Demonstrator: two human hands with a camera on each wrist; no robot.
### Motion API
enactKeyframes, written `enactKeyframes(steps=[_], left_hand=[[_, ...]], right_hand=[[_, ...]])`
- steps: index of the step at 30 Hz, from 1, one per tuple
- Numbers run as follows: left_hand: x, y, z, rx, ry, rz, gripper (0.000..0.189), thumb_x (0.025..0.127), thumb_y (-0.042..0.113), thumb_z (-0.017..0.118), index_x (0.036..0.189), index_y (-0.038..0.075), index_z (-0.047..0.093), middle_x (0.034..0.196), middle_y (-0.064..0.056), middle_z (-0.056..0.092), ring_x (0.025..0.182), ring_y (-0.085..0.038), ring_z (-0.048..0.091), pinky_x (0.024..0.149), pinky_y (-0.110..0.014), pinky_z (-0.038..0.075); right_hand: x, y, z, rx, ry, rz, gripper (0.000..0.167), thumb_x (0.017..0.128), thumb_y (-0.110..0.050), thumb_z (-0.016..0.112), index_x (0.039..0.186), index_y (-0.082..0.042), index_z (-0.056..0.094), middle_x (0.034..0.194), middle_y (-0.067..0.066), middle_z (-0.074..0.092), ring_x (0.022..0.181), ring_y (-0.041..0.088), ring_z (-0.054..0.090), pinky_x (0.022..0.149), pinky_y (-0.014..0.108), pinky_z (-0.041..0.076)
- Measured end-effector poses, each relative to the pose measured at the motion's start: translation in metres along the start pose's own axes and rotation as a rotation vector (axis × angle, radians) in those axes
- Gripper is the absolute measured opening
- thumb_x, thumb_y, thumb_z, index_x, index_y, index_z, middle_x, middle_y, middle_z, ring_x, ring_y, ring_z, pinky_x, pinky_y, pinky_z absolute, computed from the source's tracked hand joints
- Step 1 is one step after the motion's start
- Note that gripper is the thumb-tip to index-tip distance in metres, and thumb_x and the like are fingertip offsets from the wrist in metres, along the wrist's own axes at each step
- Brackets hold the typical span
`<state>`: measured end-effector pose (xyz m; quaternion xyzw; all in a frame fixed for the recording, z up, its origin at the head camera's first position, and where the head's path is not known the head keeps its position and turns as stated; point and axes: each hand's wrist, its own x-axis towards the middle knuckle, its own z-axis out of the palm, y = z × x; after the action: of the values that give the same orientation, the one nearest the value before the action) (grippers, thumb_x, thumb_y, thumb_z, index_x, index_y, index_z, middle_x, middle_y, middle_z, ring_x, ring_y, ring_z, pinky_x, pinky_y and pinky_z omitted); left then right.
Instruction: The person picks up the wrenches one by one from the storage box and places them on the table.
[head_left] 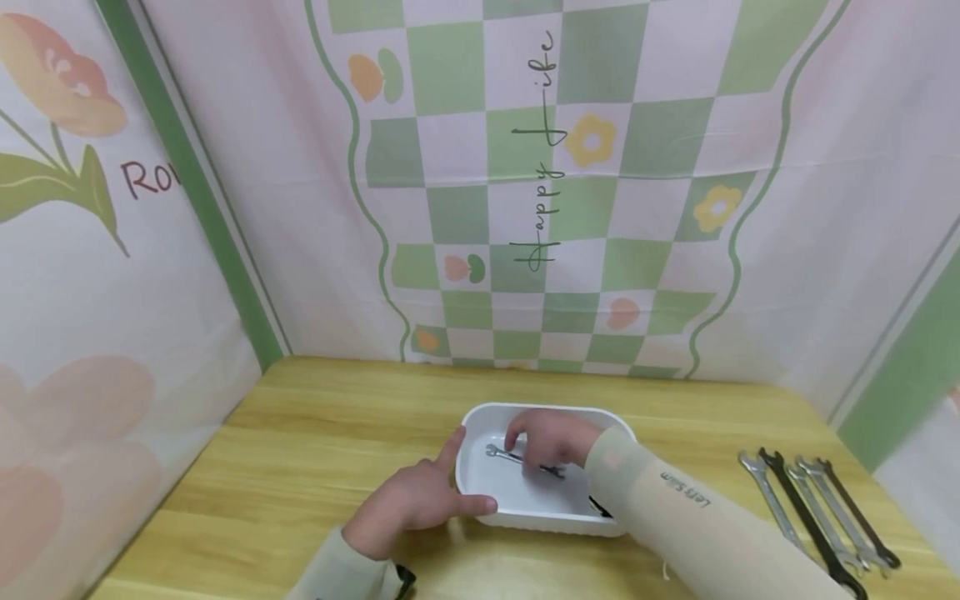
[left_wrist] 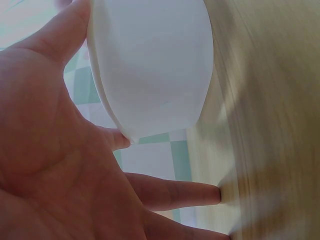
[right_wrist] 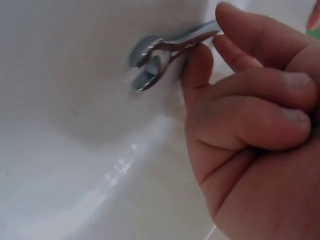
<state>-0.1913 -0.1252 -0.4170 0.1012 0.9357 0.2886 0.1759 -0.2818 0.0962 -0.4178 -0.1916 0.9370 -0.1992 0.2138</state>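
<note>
A white tray (head_left: pixel 540 522) with rounded corners stands on the table. Inside it is a small silver open-end wrench (head_left: pixel 504 454), low over the tray floor; whether it touches the floor I cannot tell. My right hand (head_left: pixel 551 437) reaches into the tray and pinches the wrench by its middle. In the right wrist view, the forked end of the wrench (right_wrist: pixel 152 60) sticks out past the fingertips. My left hand (head_left: pixel 423 496) rests against the tray's left end, its thumb on the near rim. Its other fingers are spread and fairly straight, two reaching down to the tabletop in the left wrist view.
Several silver and dark wrenches (head_left: pixel 813 508) lie side by side on the wooden table (head_left: pixel 337 417) at the right. Under the right sleeve, a small dark object (head_left: pixel 597 506) is partly hidden. Printed cloth walls (head_left: pixel 450 150) close off the back and sides.
</note>
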Motion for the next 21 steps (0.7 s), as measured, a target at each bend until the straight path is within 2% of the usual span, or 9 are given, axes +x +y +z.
enactKeyframes(steps=[3, 6, 11, 15, 21], left_hand=[[0.000, 0.000, 0.000, -0.002, -0.002, 0.000, 0.118, 0.077, 0.068, 0.073, 0.162, 0.019, 0.008, 0.131, -0.034, 0.053, 0.107, -0.038, 0.059, 0.088, -0.058, 0.047], [0.000, -0.001, 0.000, 0.000, 0.000, 0.001, 0.118, 0.077, 0.069, 0.073, 0.162, 0.019, 0.008, 0.132, -0.034, 0.053, 0.109, -0.040, 0.058, 0.090, -0.058, 0.047], [-0.002, -0.001, 0.000, 0.005, 0.001, 0.000, 0.118, 0.077, 0.070, 0.072, 0.162, 0.019, 0.008, 0.132, -0.035, 0.052, 0.111, -0.042, 0.058, 0.091, -0.059, 0.046], [-0.002, -0.001, 0.001, -0.001, 0.000, -0.007, 0.118, 0.076, 0.070, 0.072, 0.162, 0.020, 0.007, 0.134, -0.035, 0.050, 0.115, -0.045, 0.056, 0.092, -0.061, 0.045], [-0.002, 0.000, 0.000, 0.003, 0.004, 0.002, 0.118, 0.076, 0.071, 0.072, 0.162, 0.021, 0.008, 0.133, -0.034, 0.052, 0.112, -0.042, 0.058, 0.091, -0.059, 0.046]], right_hand=[[0.001, 0.000, 0.004, -0.072, 0.049, -0.057, 0.043, 0.069, 0.006, 0.075, 0.099, -0.025, 0.075, 0.114, -0.003, 0.065, 0.089, 0.020, 0.054, 0.076, 0.037, 0.046], [0.002, 0.001, 0.007, -0.151, 0.083, -0.123, 0.043, 0.069, 0.007, 0.071, 0.097, -0.026, 0.076, 0.112, -0.004, 0.067, 0.091, 0.017, 0.055, 0.082, 0.037, 0.047], [0.004, 0.001, 0.011, -0.277, 0.103, -0.211, 0.044, 0.073, 0.004, 0.068, 0.106, -0.023, 0.078, 0.112, -0.002, 0.069, 0.099, 0.016, 0.060, 0.093, 0.038, 0.047], [0.004, -0.001, 0.012, -0.343, 0.095, -0.228, 0.045, 0.078, 0.002, 0.068, 0.115, -0.023, 0.076, 0.116, -0.003, 0.070, 0.107, 0.016, 0.061, 0.098, 0.039, 0.046], [0.001, -0.008, 0.012, -0.400, 0.089, -0.242, 0.039, 0.088, -0.001, 0.064, 0.118, -0.023, 0.075, 0.117, -0.005, 0.069, 0.112, 0.017, 0.061, 0.101, 0.038, 0.045]])
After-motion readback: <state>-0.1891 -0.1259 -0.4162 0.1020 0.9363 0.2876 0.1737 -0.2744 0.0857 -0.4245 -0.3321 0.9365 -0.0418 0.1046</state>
